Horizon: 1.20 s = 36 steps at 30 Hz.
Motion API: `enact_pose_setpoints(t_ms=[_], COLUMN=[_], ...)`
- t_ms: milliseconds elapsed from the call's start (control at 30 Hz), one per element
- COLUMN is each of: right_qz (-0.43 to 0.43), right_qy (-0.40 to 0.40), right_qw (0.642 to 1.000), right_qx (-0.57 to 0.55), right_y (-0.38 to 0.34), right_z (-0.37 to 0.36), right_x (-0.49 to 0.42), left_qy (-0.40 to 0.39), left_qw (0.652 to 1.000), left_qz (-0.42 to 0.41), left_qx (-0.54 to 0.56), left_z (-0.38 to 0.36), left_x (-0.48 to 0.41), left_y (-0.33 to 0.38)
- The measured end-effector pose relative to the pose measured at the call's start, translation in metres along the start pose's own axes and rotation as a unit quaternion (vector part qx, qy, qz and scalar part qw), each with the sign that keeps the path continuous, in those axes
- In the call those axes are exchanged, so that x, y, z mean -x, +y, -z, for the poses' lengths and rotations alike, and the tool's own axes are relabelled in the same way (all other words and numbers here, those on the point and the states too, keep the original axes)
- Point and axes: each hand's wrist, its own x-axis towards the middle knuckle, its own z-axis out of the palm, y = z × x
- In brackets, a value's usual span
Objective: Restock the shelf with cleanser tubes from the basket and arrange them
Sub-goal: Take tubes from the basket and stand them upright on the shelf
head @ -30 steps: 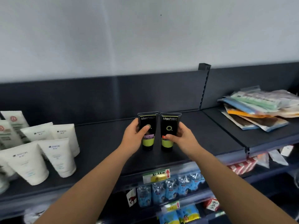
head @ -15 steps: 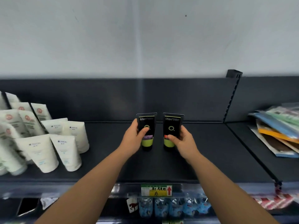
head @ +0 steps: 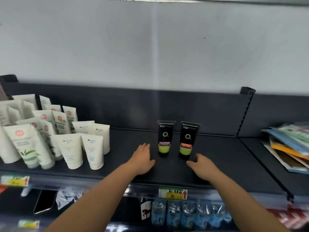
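Observation:
Two black cleanser tubes with green bands stand upright, cap down, side by side on the dark shelf point(head: 217, 164). The left black tube point(head: 165, 138) has a purple label; the right black tube point(head: 188, 140) has a red label. My left hand point(head: 142, 159) hovers just left of and below the left tube, fingers apart, holding nothing. My right hand point(head: 203, 167) sits just below the right tube, fingers loosely curled, also holding nothing. Neither hand touches a tube. The basket is out of view.
Several white tubes point(head: 73, 149) crowd the shelf's left part. A pile of flat colourful packets point(head: 291, 148) lies on the adjoining shelf to the right, past an upright post point(head: 245, 113). A lower shelf holds blue packs point(head: 184, 213) and a phone point(head: 45, 200).
Both hands have let go of the two black tubes and drawn back toward the shelf's front edge. The tubes stay standing. The camera has shifted left and back.

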Motion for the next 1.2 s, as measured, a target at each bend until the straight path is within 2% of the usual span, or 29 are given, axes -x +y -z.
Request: enact_pose_setpoints(t_ms=[167, 267, 467, 633, 767, 1000, 1200], right_qz=[0.031, 0.067, 0.107, 0.163, 0.225, 0.348, 0.411], right_qy=[0.041, 0.064, 0.051, 0.046, 0.024, -0.021, -0.080], right_qw=[0.989, 0.980, 0.974, 0.965, 0.952, 0.914, 0.886], right_qx=[0.138, 0.178, 0.194, 0.199, 0.204, 0.209, 0.198], right_y=[-0.030, -0.065, -0.130, -0.181, -0.233, -0.323, -0.393], right_z=[-0.056, -0.088, -0.162, -0.229, -0.278, -0.358, -0.424], right_x=[0.025, 0.046, 0.092, 0.126, 0.149, 0.168, 0.180], left_qy=[-0.015, 0.014, 0.038, 0.052, 0.070, 0.110, 0.125], left_qw=[0.993, 0.991, 0.994, 0.993, 0.986, 0.962, 0.932], left_qz=[-0.025, -0.045, -0.032, 0.026, 0.105, 0.232, 0.328], left_qx=[-0.116, -0.123, -0.100, -0.107, -0.106, -0.096, -0.093], left_z=[0.005, 0.009, 0.017, 0.040, 0.059, 0.096, 0.117], left_x=[0.041, 0.073, 0.153, 0.221, 0.278, 0.361, 0.419], left_y=[-0.025, -0.048, -0.122, -0.206, -0.268, -0.356, -0.418])
